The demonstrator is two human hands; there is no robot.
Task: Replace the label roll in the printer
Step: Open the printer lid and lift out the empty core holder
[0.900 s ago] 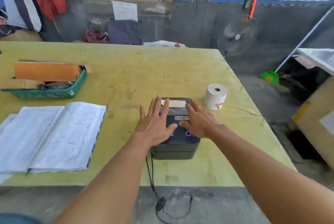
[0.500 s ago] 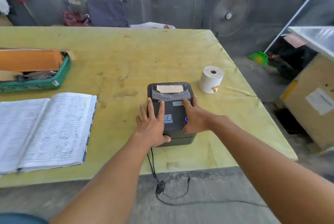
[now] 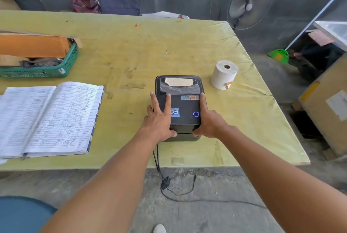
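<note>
A black label printer (image 3: 185, 108) sits near the front edge of the yellow-green table (image 3: 169, 45), lid down, with a blue ring light lit on top. My left hand (image 3: 159, 120) lies on the printer's left side, fingers straight over the lid and thumb at the front face. Along the right edge rests my right hand (image 3: 208, 120), fingers straight, thumb on the front. A white label roll (image 3: 223, 75) stands upright on the table, behind and to the right of the printer.
An open ledger (image 3: 50, 116) lies at the left. A green basket (image 3: 62, 67) with cardboard stands behind it. The printer's cable (image 3: 159, 167) drops off the table's front edge to the floor. A fan (image 3: 249, 5) and a cardboard box (image 3: 326, 105) are at the right.
Both hands slid back from the middle of the lid toward the printer's front and out to its sides. The view tilted downward.
</note>
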